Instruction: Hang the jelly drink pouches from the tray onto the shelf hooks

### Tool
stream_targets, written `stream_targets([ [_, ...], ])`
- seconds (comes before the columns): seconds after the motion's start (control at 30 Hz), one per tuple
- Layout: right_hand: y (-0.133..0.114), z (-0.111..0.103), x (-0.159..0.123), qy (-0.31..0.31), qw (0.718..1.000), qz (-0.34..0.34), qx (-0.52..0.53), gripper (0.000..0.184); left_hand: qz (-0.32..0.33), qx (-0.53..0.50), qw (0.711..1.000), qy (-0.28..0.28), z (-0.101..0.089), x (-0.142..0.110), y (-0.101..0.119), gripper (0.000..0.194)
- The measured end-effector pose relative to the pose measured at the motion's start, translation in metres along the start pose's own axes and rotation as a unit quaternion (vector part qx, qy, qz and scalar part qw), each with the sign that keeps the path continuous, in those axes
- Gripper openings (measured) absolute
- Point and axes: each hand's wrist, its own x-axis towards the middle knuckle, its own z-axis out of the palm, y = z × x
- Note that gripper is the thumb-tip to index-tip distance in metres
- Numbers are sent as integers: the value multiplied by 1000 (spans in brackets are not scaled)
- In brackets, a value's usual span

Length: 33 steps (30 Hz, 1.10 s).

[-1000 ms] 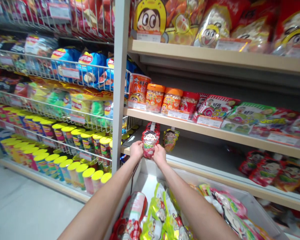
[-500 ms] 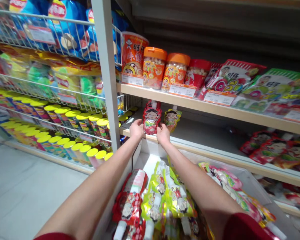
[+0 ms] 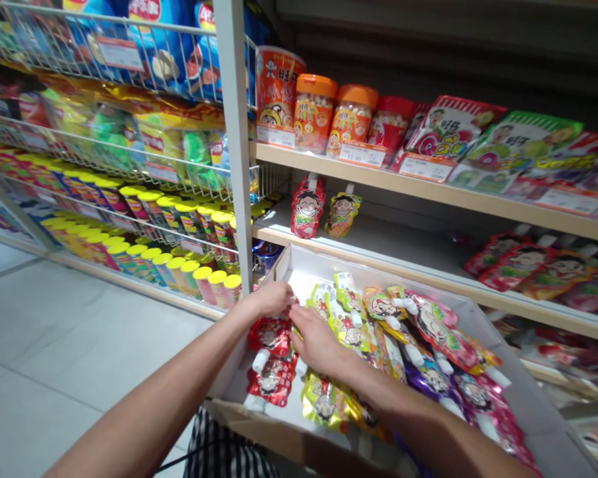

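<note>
Over the left side of an open white box (image 3: 289,425), my left hand (image 3: 274,299) curls its fingers at the far end of a red spouted pouch (image 3: 270,336), which it partly covers. My right hand (image 3: 319,338) is just to the right, fingers stretched toward the left hand and thumb apart, beside the red pouches; its palm side is hidden. A second red pouch (image 3: 270,380) lies nearer in the box. Yellow-green pouches (image 3: 323,401) lie below and beyond my right hand. On the low shelf stand a red pouch (image 3: 307,211) and a yellow pouch (image 3: 343,212), apart from both hands.
The low shelf (image 3: 393,245) runs behind the box, with more pouches (image 3: 518,265) at its right. Jars (image 3: 313,113) and candy bags (image 3: 453,129) line the shelf above. A grey post (image 3: 233,133) and racks of yellow-lidded cans (image 3: 162,269) stand left.
Both hands have left the red pouch on the low shelf and come back down into the box, to the red pouches at its left. The view has shifted, showing more of the box.
</note>
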Motion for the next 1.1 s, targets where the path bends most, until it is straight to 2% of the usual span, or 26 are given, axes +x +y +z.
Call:
stream_targets([
  [0.2,-8,0,-10,-41,996,-5,-79,28,-12,59,998,-12,7,-3,-7,21],
  [0.3,-9,3,-10,-36,995,-14,-95,20,15,66,998,-6,6,-3,-7,18],
  [0.4,-4,4,-3,-27,996,-54,-69,21,10,36,999,5,6,-1,-9,12],
  [0.5,4,1,8,21,998,-65,6,25,-35,-59,997,-26,3,2,-9,9],
  [0.57,9,-4,16,73,994,-30,75,28,-52,-159,985,-36,0,4,-7,14],
  [0.63,15,-10,24,124,983,20,137,28,-58,-258,964,-15,-4,5,-5,23],
  [0.73,25,-19,35,188,958,87,199,27,-32,-359,933,6,-9,5,-2,41],
  [0.8,31,-25,43,210,935,129,256,28,-3,-381,925,-3,-10,4,-1,48],
  [0.87,36,-32,50,213,909,167,316,30,19,-375,927,-9,-9,4,-1,47],
  [0.93,39,-40,57,219,892,195,345,31,30,-365,930,7,-7,5,0,44],
  [1.03,39,-51,63,233,879,195,367,30,36,-365,929,54,-3,10,0,41],
  [1.1,37,-53,63,218,876,184,390,29,42,-378,922,70,0,14,-1,41],
])
